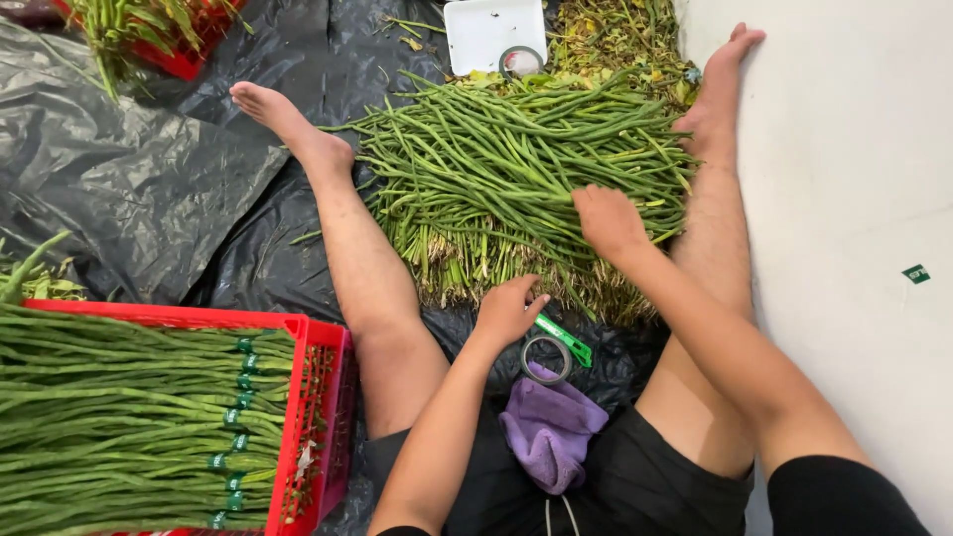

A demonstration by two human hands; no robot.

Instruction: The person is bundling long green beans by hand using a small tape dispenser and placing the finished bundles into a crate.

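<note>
Black plastic sheeting (pixel 149 169) covered the floor beside a white wall (pixel 844 149). Between the person's bare legs lay a loose pile of long green beans (pixel 516 169). The right hand (pixel 608 220) pressed onto the pile, fingers curled. The left hand (pixel 508 310), loosely curled, touched a green tape dispenser (pixel 554 347) by a purple cloth (pixel 551 427). A red crate (pixel 318 397) of bundled beans stood at the left.

Bright, even light falls from overhead, casting only soft shadows. The black plastic sheet (pixel 149 169) shows pale glare on its creases. Focus is sharp, and edges bend slightly.
</note>
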